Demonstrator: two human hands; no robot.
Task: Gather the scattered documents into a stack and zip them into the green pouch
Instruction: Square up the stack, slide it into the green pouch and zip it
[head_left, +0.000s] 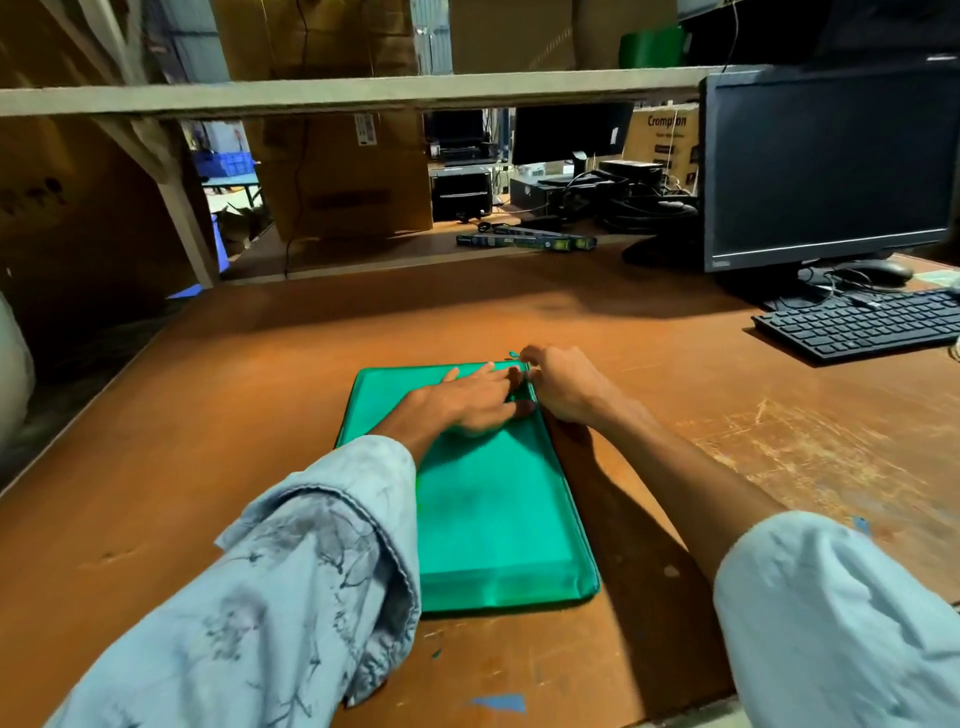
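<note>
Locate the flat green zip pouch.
Head view, centre: green pouch on the brown wooden table, under the left hand, right hand at its far-right corner.

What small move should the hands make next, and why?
The right hand pinches the far right corner of the green fabric pouch, the left hand presses it flat, no loose papers show on the brown wooden table: probably finish zipping it shut.
</note>
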